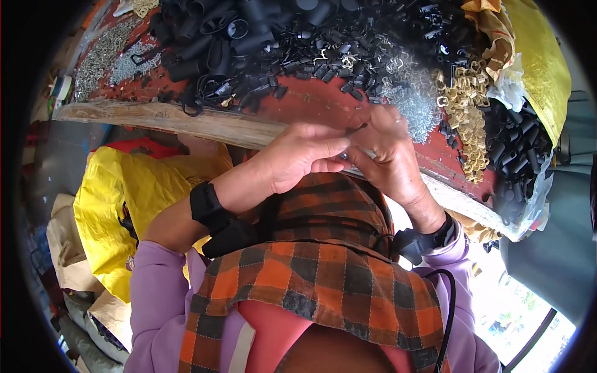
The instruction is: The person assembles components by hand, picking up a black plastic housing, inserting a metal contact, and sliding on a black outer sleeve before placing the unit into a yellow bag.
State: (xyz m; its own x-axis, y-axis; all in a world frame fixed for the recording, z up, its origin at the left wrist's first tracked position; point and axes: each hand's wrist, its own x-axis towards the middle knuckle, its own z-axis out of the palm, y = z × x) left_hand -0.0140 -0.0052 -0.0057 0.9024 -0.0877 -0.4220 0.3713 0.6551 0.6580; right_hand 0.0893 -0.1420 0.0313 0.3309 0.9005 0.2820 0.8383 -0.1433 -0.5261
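Observation:
My left hand [305, 152] and my right hand [387, 146] meet above the front edge of a red table [305, 96]. The fingers of both are closed together in a pinch. Between the fingertips shows a small dark piece [356, 129], mostly hidden, and I cannot make out its kind. Just beyond my hands lie many small black plastic pieces [329, 68]. A heap of small silver metal pieces [413, 102] sits right behind my right hand, with gold-coloured metal buckles [466, 99] farther right.
A wooden rail [186, 121] edges the table. Black tube-shaped parts [217, 56] pile at the back, and others [525, 149] at the right. Silver metal bits [102, 59] lie far left. A yellow sack [106, 205] stands below left; yellow sheeting [541, 68] hangs at the right.

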